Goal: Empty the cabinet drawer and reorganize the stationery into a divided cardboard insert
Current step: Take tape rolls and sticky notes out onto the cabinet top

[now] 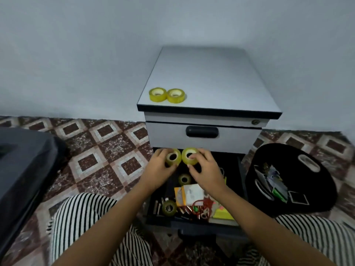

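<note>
The lower drawer (pixel 242 181) of a grey cabinet (pixel 209 77) is pulled out toward me. My left hand (pixel 159 167) grips a yellowish tape roll (pixel 172 158) above the drawer's back. Right beside it, my right hand (pixel 203 169) holds a second tape roll (pixel 190 156). Two more tape rolls (pixel 166 95) stand side by side on the cabinet top, front left. Inside the drawer lie one tape roll (pixel 184 179), another tape roll (pixel 169 207), an orange and white paper packet (pixel 189 194), batteries, red wire and yellow sticky notes (pixel 222 214).
A black round basket (pixel 317 185) with papers and small items sits on the patterned tile floor right of the drawer. A dark grey case (pixel 21 169) lies at the left. The upper drawer (pixel 203 137) is closed. My striped trouser legs frame the drawer front.
</note>
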`<state>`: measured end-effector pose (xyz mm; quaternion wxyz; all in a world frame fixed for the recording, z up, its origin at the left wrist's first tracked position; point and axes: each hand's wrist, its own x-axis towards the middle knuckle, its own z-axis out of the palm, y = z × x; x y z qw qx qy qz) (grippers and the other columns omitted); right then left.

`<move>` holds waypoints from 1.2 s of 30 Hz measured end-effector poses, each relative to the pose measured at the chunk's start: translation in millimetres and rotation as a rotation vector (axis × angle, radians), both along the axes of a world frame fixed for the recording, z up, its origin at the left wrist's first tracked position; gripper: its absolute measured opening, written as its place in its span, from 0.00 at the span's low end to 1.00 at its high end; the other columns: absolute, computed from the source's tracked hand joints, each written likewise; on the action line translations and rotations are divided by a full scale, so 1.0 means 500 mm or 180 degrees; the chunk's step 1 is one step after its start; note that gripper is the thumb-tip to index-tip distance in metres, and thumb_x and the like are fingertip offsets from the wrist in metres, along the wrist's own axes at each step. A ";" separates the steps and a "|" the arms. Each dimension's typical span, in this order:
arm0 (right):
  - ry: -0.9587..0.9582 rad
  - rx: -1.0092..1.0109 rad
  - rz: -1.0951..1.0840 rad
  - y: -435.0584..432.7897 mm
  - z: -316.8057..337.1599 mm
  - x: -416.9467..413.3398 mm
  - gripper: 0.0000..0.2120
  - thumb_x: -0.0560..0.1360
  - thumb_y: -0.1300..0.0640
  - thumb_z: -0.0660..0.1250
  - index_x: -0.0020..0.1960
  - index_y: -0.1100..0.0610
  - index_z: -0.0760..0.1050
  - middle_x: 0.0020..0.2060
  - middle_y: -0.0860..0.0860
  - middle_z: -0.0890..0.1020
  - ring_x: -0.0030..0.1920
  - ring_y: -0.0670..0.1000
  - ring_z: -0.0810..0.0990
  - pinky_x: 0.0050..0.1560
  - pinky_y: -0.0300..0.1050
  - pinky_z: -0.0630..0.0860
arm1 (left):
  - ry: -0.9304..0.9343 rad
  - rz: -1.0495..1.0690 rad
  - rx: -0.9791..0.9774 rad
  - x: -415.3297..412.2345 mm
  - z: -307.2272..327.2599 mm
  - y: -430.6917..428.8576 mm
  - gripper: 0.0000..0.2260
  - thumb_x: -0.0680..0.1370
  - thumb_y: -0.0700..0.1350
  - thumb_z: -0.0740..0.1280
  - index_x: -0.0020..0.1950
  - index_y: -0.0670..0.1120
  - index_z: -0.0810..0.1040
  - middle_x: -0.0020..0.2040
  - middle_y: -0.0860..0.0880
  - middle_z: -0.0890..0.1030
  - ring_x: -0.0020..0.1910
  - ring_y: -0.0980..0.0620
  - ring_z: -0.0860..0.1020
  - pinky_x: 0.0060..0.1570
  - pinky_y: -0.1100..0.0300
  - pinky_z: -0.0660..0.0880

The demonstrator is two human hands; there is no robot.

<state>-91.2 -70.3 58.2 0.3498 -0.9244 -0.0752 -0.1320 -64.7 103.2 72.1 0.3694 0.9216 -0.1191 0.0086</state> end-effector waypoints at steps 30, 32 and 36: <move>-0.0354 0.0039 -0.0320 0.083 0.296 0.279 0.19 0.75 0.54 0.66 0.64 0.55 0.69 0.59 0.55 0.75 0.57 0.55 0.75 0.54 0.45 0.70 | -0.0507 0.0621 -0.0185 0.298 0.285 0.023 0.27 0.72 0.45 0.69 0.69 0.46 0.66 0.63 0.40 0.73 0.60 0.43 0.73 0.51 0.60 0.68; -0.0350 -0.0037 -0.0300 0.084 0.292 0.282 0.19 0.75 0.53 0.66 0.64 0.55 0.69 0.59 0.55 0.75 0.56 0.55 0.75 0.54 0.45 0.70 | -0.0493 0.0613 -0.0184 0.300 0.280 0.024 0.27 0.71 0.45 0.70 0.69 0.46 0.66 0.63 0.40 0.73 0.60 0.43 0.73 0.51 0.59 0.68; -0.0315 -0.0037 -0.0325 0.084 0.281 0.285 0.19 0.76 0.52 0.66 0.65 0.55 0.69 0.59 0.55 0.75 0.57 0.55 0.75 0.55 0.48 0.72 | -0.0512 0.0612 -0.0182 0.300 0.277 0.026 0.26 0.72 0.45 0.69 0.69 0.45 0.67 0.63 0.40 0.73 0.60 0.43 0.72 0.53 0.59 0.68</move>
